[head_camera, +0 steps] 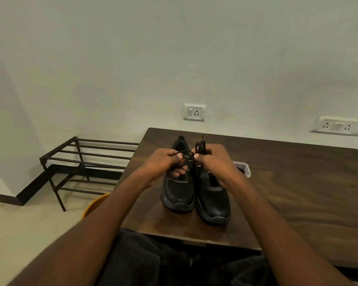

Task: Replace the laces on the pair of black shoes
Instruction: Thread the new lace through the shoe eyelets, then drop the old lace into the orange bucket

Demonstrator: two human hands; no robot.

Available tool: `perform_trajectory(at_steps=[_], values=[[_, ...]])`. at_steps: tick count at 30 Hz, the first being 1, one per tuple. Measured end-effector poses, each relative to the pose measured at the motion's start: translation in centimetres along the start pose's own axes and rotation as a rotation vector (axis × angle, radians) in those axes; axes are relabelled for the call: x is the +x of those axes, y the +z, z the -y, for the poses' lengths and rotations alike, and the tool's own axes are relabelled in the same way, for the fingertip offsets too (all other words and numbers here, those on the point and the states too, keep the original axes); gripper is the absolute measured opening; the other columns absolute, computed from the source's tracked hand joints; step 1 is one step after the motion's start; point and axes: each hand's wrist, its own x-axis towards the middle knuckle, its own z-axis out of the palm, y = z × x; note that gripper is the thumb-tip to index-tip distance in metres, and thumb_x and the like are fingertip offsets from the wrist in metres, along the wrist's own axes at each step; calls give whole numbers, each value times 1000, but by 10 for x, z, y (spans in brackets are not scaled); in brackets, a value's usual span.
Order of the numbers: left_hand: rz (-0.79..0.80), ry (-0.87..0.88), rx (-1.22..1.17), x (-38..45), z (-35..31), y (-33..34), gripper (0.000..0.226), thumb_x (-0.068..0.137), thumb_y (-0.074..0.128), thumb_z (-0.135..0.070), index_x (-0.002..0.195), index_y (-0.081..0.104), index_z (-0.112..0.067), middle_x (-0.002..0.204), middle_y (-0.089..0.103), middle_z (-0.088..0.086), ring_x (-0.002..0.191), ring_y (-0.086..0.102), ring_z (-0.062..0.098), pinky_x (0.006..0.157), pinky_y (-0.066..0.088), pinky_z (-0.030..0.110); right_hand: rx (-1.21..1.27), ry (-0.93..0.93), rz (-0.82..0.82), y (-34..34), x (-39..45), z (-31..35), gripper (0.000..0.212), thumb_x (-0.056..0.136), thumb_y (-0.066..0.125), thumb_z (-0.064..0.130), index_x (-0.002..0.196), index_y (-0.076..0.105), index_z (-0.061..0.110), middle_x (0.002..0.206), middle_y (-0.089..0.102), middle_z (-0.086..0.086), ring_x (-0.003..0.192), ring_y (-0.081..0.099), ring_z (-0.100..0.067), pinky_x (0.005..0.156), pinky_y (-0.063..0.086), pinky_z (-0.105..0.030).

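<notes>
Both black shoes (196,195) sit near the table's (298,182) front-left corner, left hand (163,162) and right hand (213,159) pinching a black lace (199,144) above them, looks mid-lacing, next probably threading an eyelet.

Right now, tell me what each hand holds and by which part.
Both hold a black lace above the shoes. The left hand pinches one end near its tip; the right hand grips a bunched length.

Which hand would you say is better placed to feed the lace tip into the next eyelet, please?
Probably the left hand: it pinches the orange-tipped lace end above the left shoe, while the right hand holds bunched slack.
</notes>
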Motion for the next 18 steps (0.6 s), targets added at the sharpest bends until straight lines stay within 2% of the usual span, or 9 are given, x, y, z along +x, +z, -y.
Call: perform_trajectory(at_steps=[2, 6, 8, 10, 14, 16, 18], values=[[-93, -15, -59, 0, -1, -6, 22, 107, 50, -13, 113, 70, -7, 99, 77, 17, 87, 73, 23, 72, 57, 30, -122, -3, 59, -5, -4, -2, 20, 97, 67, 10, 97, 78, 27, 93, 78, -2, 93, 73, -18, 83, 57, -35], [-172, -47, -168, -4, -3, -3, 22, 104, 50, -4, 110, 70, -9, 102, 77, 17, 95, 72, 25, 90, 55, 43, -208, 19, 142, 0, -5, -1, 18, 100, 63, 8, 98, 69, 25, 91, 77, -6, 85, 77, -19, 72, 58, -35], [-195, -41, -272, -10, -9, 5, 24, 100, 50, 5, 114, 67, -5, 96, 76, 16, 90, 72, 25, 86, 57, 39, -285, -10, 118, 8, -7, 2, 14, 98, 64, 9, 100, 63, 22, 91, 76, -3, 80, 77, -15, 76, 63, -39], [-190, -36, -387, -16, -16, 12, 36, 92, 48, 17, 119, 64, 0, 100, 73, 18, 92, 71, 26, 86, 58, 37, -286, -26, 83, 16, -10, 2, 16, 97, 68, 9, 102, 58, 21, 92, 74, -3, 75, 76, -13, 77, 64, -42], [-51, -8, -561, -32, -27, 10, 59, 82, 37, 25, 132, 58, 3, 124, 67, 27, 109, 67, 31, 94, 57, 40, -196, -38, -78, 26, -23, 13, 32, 94, 73, 8, 113, 50, 19, 89, 71, -2, 64, 73, -11, 56, 57, -25], [5, 22, -454, -42, -29, 6, 61, 82, 46, 25, 135, 57, -2, 130, 66, 26, 111, 67, 29, 85, 61, 35, -71, -9, -118, 30, -29, 20, 38, 92, 75, 6, 119, 50, 18, 94, 72, -4, 66, 74, -14, 51, 55, -20], [9, 52, -127, -51, -28, 0, 63, 84, 62, 19, 138, 53, -10, 127, 68, 18, 112, 68, 25, 86, 60, 32, 101, 34, -104, 35, -31, 28, 29, 93, 72, 1, 115, 59, 14, 98, 76, -9, 70, 77, -17, 59, 61, -26]])
